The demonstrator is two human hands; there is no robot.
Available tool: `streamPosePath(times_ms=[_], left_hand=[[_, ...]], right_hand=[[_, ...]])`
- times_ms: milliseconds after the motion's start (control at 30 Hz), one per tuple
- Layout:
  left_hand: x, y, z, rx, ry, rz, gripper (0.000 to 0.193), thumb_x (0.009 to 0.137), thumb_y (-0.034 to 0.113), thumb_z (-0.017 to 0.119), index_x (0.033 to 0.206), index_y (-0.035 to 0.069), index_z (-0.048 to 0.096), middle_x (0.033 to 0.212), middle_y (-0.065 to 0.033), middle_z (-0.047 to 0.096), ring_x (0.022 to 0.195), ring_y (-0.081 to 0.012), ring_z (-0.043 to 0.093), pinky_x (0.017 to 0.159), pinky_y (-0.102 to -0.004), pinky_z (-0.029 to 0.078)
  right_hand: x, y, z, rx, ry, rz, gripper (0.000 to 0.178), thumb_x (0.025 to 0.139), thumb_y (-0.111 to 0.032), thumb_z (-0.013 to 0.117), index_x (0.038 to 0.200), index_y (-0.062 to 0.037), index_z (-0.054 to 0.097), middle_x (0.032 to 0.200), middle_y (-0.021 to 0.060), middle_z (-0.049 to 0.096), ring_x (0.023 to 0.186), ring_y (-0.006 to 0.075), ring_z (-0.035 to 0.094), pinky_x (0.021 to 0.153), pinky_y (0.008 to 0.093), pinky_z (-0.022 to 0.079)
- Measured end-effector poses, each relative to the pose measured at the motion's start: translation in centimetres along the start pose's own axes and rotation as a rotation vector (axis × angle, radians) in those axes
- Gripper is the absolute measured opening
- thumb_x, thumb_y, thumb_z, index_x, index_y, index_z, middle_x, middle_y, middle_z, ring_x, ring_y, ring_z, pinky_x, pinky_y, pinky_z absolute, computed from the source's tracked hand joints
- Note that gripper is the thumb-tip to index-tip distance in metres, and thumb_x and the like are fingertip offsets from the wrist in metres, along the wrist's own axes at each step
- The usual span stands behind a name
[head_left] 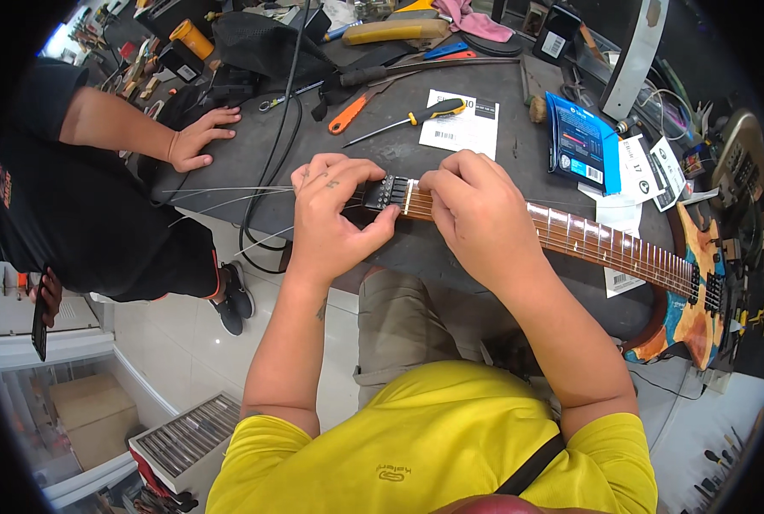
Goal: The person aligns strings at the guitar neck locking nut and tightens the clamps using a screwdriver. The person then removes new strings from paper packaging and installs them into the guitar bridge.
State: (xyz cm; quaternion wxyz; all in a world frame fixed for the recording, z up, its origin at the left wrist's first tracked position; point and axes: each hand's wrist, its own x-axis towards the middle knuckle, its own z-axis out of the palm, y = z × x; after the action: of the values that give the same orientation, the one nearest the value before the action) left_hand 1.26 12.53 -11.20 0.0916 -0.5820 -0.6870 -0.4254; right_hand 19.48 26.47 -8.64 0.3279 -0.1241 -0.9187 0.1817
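Observation:
An electric guitar lies across the bench, its neck (583, 236) running from the middle to a blue and wood-coloured body (699, 287) at the right. The neck's left end carries a black headpiece (385, 193) with small screws. My left hand (335, 210) is closed around that headpiece, thumb at its near edge and fingers at its far edge. Just right of the pale nut (409, 197), my right hand (478, 210) curls over the neck and strings; its fingertips are partly hidden. Loose string ends (228, 197) stick out to the left past my left hand.
A screwdriver (408, 120) and an orange-handled tool (350, 114) lie beyond my hands, near a white paper packet (472, 128). A blue pouch (581, 141) stands right. A black cable (283, 128) loops at left. Another person's hand (200, 139) rests on the bench.

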Motion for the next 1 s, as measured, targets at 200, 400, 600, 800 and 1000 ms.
streamPosePath(times_ms=[200, 400, 600, 800, 1000], left_hand=[[0.16, -0.14, 0.01, -0.013, -0.016, 0.01, 0.041, 0.063, 0.015, 0.085, 0.102, 0.005, 0.076, 0.104, -0.0055, 0.079, 0.101, -0.0281, 0.067, 0.098, -0.04, 0.043], [0.16, -0.34, 0.28, -0.026, -0.028, -0.006, 0.044, 0.061, 0.017, 0.088, 0.103, 0.008, 0.076, 0.105, -0.0054, 0.078, 0.102, -0.0295, 0.067, 0.098, -0.0413, 0.04], [0.3, -0.39, 0.19, -0.022, -0.029, 0.017, 0.048, 0.059, 0.017, 0.087, 0.104, 0.007, 0.075, 0.105, -0.0063, 0.078, 0.099, -0.0298, 0.066, 0.097, -0.0413, 0.04], [0.36, -0.67, 0.22, -0.05, -0.053, 0.005, 0.051, 0.056, 0.017, 0.087, 0.104, 0.007, 0.076, 0.105, -0.007, 0.079, 0.096, -0.0299, 0.066, 0.096, -0.0417, 0.04], [0.29, -0.7, 0.43, -0.057, -0.028, 0.002, 0.051, 0.056, 0.018, 0.087, 0.104, 0.007, 0.076, 0.105, -0.0064, 0.079, 0.095, -0.0298, 0.066, 0.094, -0.0418, 0.042]], right_hand=[[-0.01, 0.14, 0.11, 0.006, 0.009, 0.012, 0.019, 0.083, -0.003, 0.075, 0.102, -0.0029, 0.075, 0.099, 0.0107, 0.066, 0.099, 0.0315, 0.068, 0.09, 0.0437, 0.054], [0.02, 0.43, 0.0, 0.002, 0.005, -0.01, 0.015, 0.084, -0.005, 0.073, 0.099, -0.0046, 0.074, 0.097, 0.0079, 0.064, 0.095, 0.0281, 0.065, 0.087, 0.041, 0.052], [0.17, 0.34, -0.22, 0.013, -0.029, 0.002, 0.013, 0.084, -0.008, 0.071, 0.097, -0.0049, 0.072, 0.096, 0.0063, 0.063, 0.093, 0.0259, 0.063, 0.083, 0.039, 0.049], [0.28, 0.52, -0.09, 0.055, -0.017, 0.009, 0.027, 0.075, 0.002, 0.079, 0.1, -0.0038, 0.074, 0.095, 0.0069, 0.062, 0.081, 0.0261, 0.06, 0.074, 0.0391, 0.047], [0.34, 0.63, 0.03, 0.06, -0.029, 0.01, 0.028, 0.075, 0.001, 0.079, 0.102, -0.0035, 0.074, 0.096, 0.0069, 0.062, 0.08, 0.0262, 0.06, 0.073, 0.0389, 0.046]])
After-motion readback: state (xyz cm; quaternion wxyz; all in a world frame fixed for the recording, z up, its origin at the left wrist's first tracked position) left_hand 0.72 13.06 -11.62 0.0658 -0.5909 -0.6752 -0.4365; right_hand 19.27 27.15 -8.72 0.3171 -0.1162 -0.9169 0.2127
